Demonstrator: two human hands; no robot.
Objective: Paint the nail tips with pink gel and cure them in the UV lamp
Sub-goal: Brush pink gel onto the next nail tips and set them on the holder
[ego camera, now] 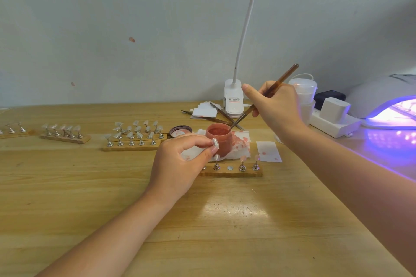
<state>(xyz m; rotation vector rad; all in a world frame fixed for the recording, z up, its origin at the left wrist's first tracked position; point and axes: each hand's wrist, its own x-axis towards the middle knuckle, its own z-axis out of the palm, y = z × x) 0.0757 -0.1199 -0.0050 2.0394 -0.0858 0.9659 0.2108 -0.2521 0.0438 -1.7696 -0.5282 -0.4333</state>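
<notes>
Brush [265, 99] dipped in pink gel jar [219, 139] — right hand [274, 105], left hand [180, 162] pinching nail tip [215, 143]

gel jar [218, 141]: pink, coral-red gel seen inside
brush handle [279, 84]: translucent brown
UV lamp [389, 105]: white shell, lit violet within
table [112, 186]: light wood, grained
desk lamp [234, 96]: white
paper wipes [267, 150]: white, spotted pink
stand pegs [242, 167]: silver
wall [112, 18]: pale grey-green
</notes>
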